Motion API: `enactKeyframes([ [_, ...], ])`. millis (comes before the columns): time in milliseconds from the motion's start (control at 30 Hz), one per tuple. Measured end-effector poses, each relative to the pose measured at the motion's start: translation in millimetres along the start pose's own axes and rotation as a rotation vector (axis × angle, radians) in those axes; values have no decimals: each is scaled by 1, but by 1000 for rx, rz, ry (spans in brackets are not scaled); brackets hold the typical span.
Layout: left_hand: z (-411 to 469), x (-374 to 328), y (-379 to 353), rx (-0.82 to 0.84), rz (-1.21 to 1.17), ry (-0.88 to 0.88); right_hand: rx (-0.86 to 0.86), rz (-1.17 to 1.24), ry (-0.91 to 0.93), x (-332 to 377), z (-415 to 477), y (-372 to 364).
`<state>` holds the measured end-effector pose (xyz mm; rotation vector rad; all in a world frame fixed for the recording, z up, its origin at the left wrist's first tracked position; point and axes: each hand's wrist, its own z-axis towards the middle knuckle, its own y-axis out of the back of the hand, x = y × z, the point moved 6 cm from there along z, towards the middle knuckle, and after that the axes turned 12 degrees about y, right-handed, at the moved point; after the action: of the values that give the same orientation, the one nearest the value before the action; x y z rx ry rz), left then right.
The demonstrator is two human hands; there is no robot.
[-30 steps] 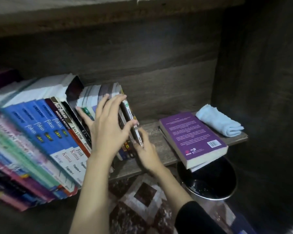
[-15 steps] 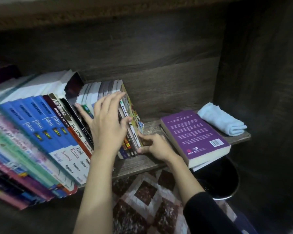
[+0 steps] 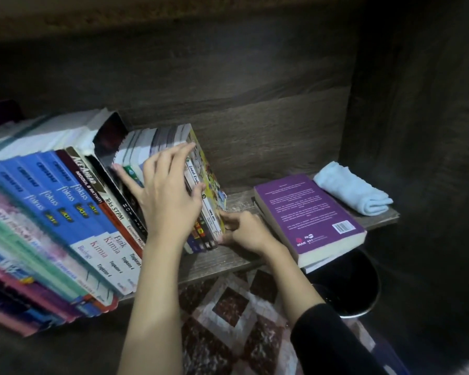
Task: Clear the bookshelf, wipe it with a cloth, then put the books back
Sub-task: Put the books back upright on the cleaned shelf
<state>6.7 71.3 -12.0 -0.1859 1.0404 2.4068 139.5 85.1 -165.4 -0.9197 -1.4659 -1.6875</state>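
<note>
A bundle of small paperbacks (image 3: pixel 198 182) with a yellow-covered one outermost leans against a long row of tall textbooks (image 3: pixel 65 212) on the wooden shelf (image 3: pixel 228 258). My left hand (image 3: pixel 171 196) spans the bundle's spines, thumb spread to the left and fingers over the right side. At the bundle's lower right corner, my right hand (image 3: pixel 241 231) pinches the outer book with curled fingers. A purple book (image 3: pixel 309 212) lies flat on another book further right. A folded light blue cloth (image 3: pixel 352 193) sits at the shelf's right end.
The shelf's dark wooden back panel (image 3: pixel 255 117) and side wall (image 3: pixel 417 158) close in the space. A black round bin (image 3: pixel 358 288) stands on the patterned floor (image 3: pixel 228 307) below the shelf's right end. Bare shelf shows between the small books and the purple book.
My right hand has slid from the spine of the outer small book to the bundle's lower right corner. The yellow cover now shows. My left hand stays on the spines.
</note>
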Motion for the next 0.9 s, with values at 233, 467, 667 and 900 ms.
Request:
enactKeyframes([
  [233, -6, -19, 11, -168, -268, 89, -337, -150, 52, 40, -27, 80],
  [467, -42, -56, -46, 418, -386, 390, -662, -515, -214, 20, -88, 153],
  [667, -100, -57, -119, 1010, -341, 655, -446, -523, -486, -22, -110, 143],
  [900, -128, -79, -134, 1193, -545, 811, -485, -419, -483, -26, -112, 143],
])
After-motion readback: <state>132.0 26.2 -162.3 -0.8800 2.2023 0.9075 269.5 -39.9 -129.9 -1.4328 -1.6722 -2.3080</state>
